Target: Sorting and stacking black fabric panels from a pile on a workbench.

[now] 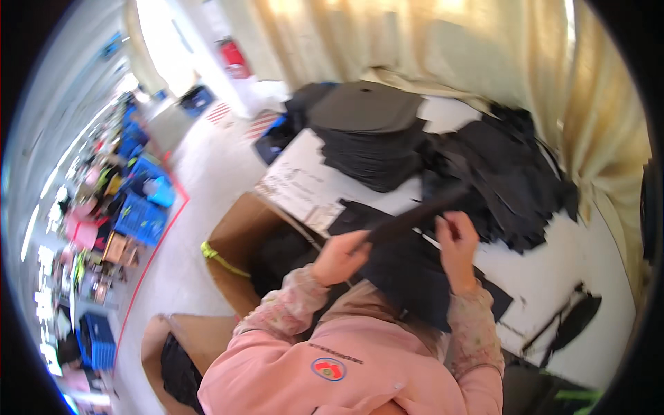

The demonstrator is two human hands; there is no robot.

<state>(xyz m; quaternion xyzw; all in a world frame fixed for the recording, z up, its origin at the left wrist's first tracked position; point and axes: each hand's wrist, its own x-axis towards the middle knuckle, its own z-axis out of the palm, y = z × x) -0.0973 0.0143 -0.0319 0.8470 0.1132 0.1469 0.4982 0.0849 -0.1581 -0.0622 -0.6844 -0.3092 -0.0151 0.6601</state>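
Open brown cardboard box left of table; second below.

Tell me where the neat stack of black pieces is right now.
In the head view, the neat stack sits at the table's far left end, left of the loose black heap.

Cardboard box (open) beside table; blue crates; cream curtain.

Two hands, two cardboard boxes, two black fabric piles
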